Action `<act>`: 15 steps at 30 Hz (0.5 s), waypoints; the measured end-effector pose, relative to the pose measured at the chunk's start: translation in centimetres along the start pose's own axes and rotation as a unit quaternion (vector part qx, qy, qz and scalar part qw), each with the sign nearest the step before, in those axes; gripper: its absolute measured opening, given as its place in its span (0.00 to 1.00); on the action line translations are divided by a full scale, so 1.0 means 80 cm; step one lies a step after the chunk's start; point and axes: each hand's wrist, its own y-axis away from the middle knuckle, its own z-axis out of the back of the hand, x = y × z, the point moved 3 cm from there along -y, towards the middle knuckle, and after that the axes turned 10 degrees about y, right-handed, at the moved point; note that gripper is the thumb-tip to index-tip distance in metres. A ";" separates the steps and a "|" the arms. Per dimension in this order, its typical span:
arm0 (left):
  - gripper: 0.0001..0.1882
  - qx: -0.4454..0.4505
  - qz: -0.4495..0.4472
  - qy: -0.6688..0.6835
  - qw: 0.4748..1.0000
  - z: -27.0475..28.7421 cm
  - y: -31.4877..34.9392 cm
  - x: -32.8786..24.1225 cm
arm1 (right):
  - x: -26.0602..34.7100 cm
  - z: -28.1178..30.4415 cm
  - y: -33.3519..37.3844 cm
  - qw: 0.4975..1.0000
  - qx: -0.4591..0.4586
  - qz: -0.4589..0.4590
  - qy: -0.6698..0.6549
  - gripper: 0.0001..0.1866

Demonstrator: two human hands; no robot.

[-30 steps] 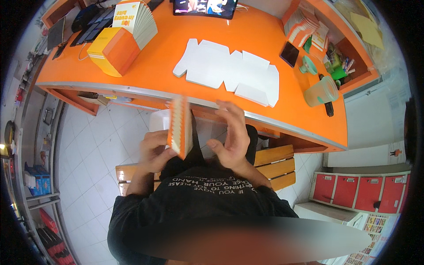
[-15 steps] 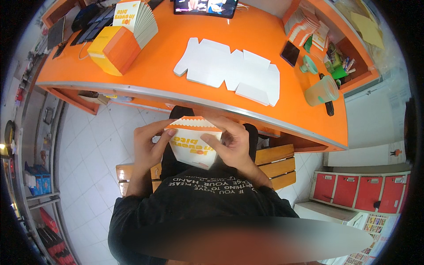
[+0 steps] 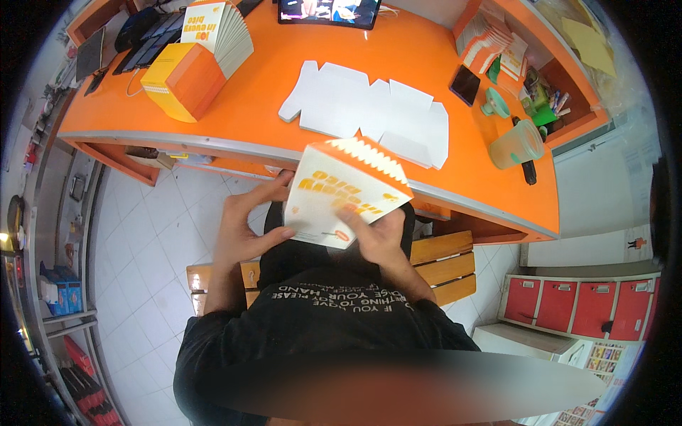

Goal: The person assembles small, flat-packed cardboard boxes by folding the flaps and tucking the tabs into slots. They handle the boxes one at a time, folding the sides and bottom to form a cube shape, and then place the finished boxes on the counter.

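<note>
A folded paper food carton [image 3: 323,202], white with yellow lettering and a scalloped orange top, is tilted above my lap. My right hand [image 3: 378,231] grips its lower right part, thumb across the front and the other fingers hidden behind. My left hand [image 3: 249,216] is at the carton's left side, thumb and fingers spread apart, their tips by its edge; whether they touch is unclear. Beyond, on the orange desk [image 3: 263,92], lies a stack of flat, unfolded white carton blanks [image 3: 341,99]. Nested cartons [image 3: 188,78] like the held one stand at the desk's left.
At the desk's right are a phone [image 3: 465,85], a translucent cup [image 3: 516,145] and a green lid [image 3: 496,104]. A screen [image 3: 329,12] stands at the back. A wooden slatted bench [image 3: 444,266] is under me, with red drawers [image 3: 554,305] to the right.
The carton has risen toward the desk and tilted, its top swinging right. My left hand has loosened from its side and spread, while my right hand keeps its grip.
</note>
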 end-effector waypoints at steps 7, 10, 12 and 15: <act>0.15 -0.068 -0.047 0.055 0.995 0.015 0.025 0.044 | 0.008 -0.007 -0.005 0.969 0.082 0.151 0.176 0.16; 0.25 -0.038 -0.075 0.042 0.996 0.016 0.025 0.056 | -0.004 0.002 0.001 0.983 0.094 0.131 0.091 0.16; 0.34 -0.070 -0.119 0.013 0.990 -0.007 0.020 0.052 | -0.027 0.005 0.000 0.988 0.030 0.153 -0.011 0.18; 0.45 -0.077 -0.188 -0.041 0.978 -0.042 0.025 0.042 | -0.019 -0.004 0.006 0.943 -0.050 -0.055 -0.325 0.19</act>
